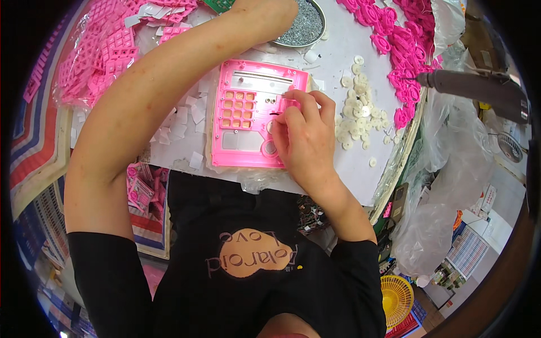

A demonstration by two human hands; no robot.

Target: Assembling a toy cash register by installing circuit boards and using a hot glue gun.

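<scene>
A pink plastic toy housing (248, 158) lies on the white worktop with its inner side up, showing a grid of square openings, a slotted strip and a round ring. My right hand (310, 135) rests over its right side, fingers bent and drawn together against it. A small pink part and a white disc show beside those fingertips; what they grip is hidden. Stretched across the upper left, my left arm ends with my left hand (267, 17) at the edge of a round tin (323, 25) of small metal screws. The left fingers are out of sight.
White plastic discs (358, 110) lie scattered right of the housing. Pink ring-shaped parts (394, 62) heap at the far right, near a dark tool (473, 89). Pink keypad pieces (104, 56) pile up at left, with white paper scraps (180, 115) and a green board (218, 4) nearby.
</scene>
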